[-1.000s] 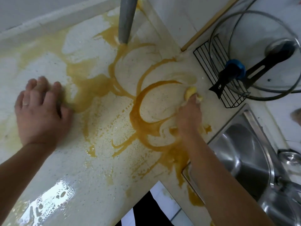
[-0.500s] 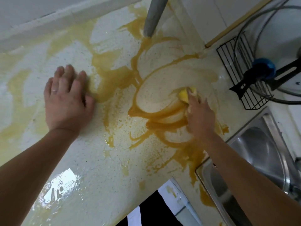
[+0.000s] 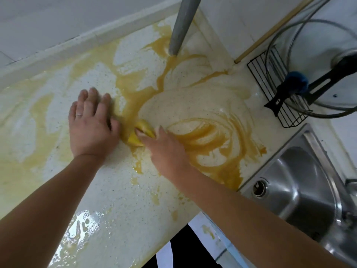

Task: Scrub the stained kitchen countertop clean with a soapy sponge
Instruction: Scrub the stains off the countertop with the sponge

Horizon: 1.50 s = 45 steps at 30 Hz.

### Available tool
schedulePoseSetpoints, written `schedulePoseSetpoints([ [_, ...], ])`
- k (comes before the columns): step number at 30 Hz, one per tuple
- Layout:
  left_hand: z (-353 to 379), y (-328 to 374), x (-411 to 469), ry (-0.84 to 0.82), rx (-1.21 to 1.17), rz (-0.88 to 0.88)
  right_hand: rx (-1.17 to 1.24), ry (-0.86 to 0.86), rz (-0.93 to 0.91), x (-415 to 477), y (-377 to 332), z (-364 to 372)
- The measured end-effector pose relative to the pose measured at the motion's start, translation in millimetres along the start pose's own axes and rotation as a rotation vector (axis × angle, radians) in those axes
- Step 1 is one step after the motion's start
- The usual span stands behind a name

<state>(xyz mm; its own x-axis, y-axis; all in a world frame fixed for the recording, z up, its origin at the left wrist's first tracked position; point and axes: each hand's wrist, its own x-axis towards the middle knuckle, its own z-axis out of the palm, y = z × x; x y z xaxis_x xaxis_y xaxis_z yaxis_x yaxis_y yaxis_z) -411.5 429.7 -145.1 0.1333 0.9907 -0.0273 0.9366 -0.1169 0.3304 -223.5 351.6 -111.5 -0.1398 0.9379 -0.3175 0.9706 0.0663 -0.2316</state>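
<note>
The speckled white countertop [image 3: 119, 190] is smeared with orange-yellow liquid [image 3: 208, 132], with wiped curved streaks at the centre and right. My right hand [image 3: 164, 149] grips a yellow sponge [image 3: 142, 133] and presses it onto the counter in the middle of the view. My left hand [image 3: 90, 124] lies flat on the counter with fingers spread, just left of the sponge and almost touching it. A ring shows on one of its fingers. Most of the sponge is hidden under my right fingers.
A steel sink [image 3: 301, 190] is set into the counter at the right. Behind it a black wire rack [image 3: 274, 97] holds a glass pot lid [image 3: 328, 55] with a black handle. A grey pole [image 3: 183, 24] stands at the back. Soapy foam [image 3: 85, 227] lies near the front edge.
My right hand has swept the sponge leftwards across the counter, from near the wire rack to beside my left hand. The left hand has stayed flat in place on the counter.
</note>
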Motion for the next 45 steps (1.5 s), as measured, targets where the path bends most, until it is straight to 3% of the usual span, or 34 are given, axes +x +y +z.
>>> schedulePoseSetpoints([
  [4, -4, 1, 2, -0.014, -0.001, 0.022, -0.119, 0.055, 0.248, -36, 72, -5],
  [11, -3, 0, 1, -0.014, -0.009, 0.023, 0.214, 0.268, 1.075, -127, 192, -15],
  [14, -2, 0, 1, -0.012, -0.011, 0.021, 0.200, 0.333, 1.249, -119, 191, -12],
  [17, -2, 0, 2, -0.016, -0.005, 0.024, 0.135, 0.347, 1.134, -65, 154, -10],
  [23, -2, 0, 1, -0.003, -0.016, 0.019, 0.058, 0.147, 0.421, 10, 17, -1],
  [26, -3, 1, 2, -0.004, -0.014, 0.016, 0.087, 0.144, 0.254, 8, -7, 9],
  [29, -2, 2, 1, -0.011, -0.004, 0.017, 0.025, 0.207, 0.376, -5, 29, 14],
  [35, -4, 2, 0, -0.007, -0.007, 0.029, 0.100, 0.318, 1.007, -97, 151, -1],
  [39, -3, 1, 1, -0.017, 0.000, 0.040, 0.182, 0.343, 1.254, -126, 172, 2],
  [42, -1, 0, 2, -0.016, -0.002, 0.040, 0.213, 0.368, 1.307, -103, 166, 2],
  [45, 1, -2, 2, -0.003, -0.005, 0.038, 0.212, 0.313, 1.124, -50, 122, -2],
])
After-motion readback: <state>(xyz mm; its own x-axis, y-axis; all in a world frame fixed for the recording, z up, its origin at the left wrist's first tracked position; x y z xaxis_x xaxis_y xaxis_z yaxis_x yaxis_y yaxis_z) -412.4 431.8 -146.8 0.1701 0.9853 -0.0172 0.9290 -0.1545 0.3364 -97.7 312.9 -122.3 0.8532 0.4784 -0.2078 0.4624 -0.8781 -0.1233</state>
